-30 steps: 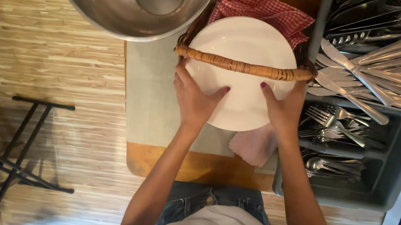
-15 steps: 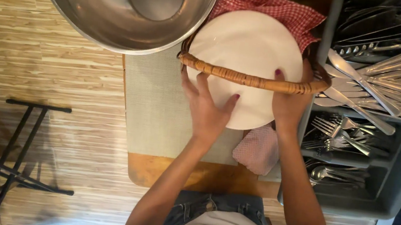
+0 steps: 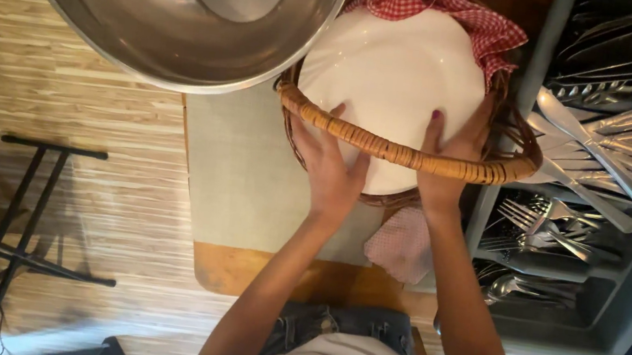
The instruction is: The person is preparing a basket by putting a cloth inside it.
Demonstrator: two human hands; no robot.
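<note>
**Plate nearly seated in the basket**

The white plate (image 3: pixel 391 75) lies under the wicker handle (image 3: pixel 406 154), inside the basket (image 3: pixel 508 128) lined with red checked cloth (image 3: pixel 492 27). The left hand (image 3: pixel 332 171) and right hand (image 3: pixel 449 157) rest flat on its near edge, fingers spread, gripping nothing. Letting go seems all that remains.

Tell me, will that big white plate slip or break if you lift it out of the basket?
The white plate looks glossy and smooth, so it could be slippery. It seems like stiff ceramic, likely fragile if dropped. Both hands, the left hand and right hand, rest on it under the basket handle, which may crowd lifting.
</note>
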